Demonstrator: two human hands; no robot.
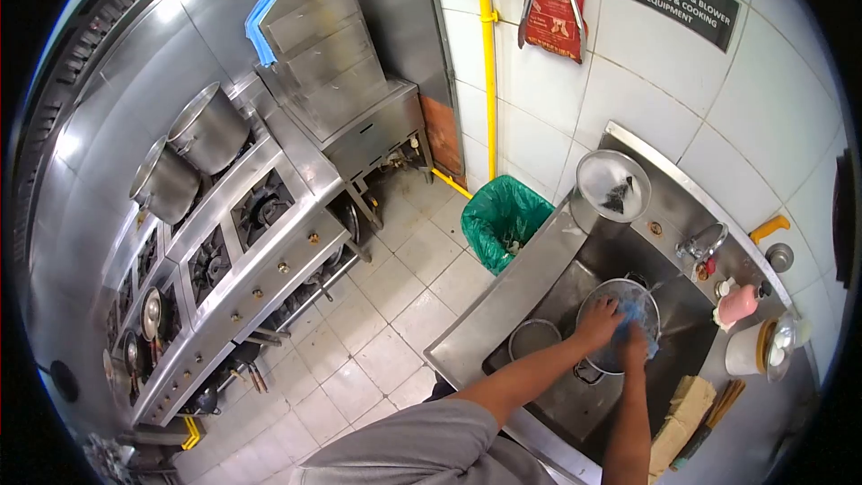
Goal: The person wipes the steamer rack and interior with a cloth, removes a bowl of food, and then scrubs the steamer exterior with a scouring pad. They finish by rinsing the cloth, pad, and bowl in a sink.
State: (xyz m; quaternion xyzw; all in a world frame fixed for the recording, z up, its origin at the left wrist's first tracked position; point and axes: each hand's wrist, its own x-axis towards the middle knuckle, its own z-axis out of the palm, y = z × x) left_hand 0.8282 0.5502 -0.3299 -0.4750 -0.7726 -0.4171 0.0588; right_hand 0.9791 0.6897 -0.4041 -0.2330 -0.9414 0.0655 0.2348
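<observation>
A round metal pot [656,304] with side handles sits in the steel sink [575,404]. Over its mouth is a blue scrubbing cloth [632,309], bunched and smeared by motion. My left hand [600,323] reaches into the pot, fingers apart and touching the cloth's near edge. Close beside it, my right hand [636,347] is closed on the cloth, its fingers partly hidden and blurred. Left of the pot, a smaller round pan [535,339] lies in the basin.
A large pot [588,207] with whitish contents stands on the sink's far corner, near the tap [705,241]. A pink bottle [736,306] and yellowish block [682,418] line the right ledge. Left are a green-lined bin [507,216] and a gas range [260,278].
</observation>
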